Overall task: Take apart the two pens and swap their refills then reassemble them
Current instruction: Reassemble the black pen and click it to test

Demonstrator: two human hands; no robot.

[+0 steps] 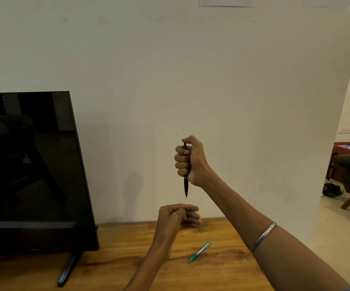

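Fingers of the right hand are wrapped in a fist around the black pen, thumb on its top end; we note the pen upright, tip down, raised over the wooden table. The left hand sits just below the tip, fingers curled; we cannot tell whether it holds anything. The green pen lies flat on the table, near the left forearm. A dark monitor stands at the table's left end.
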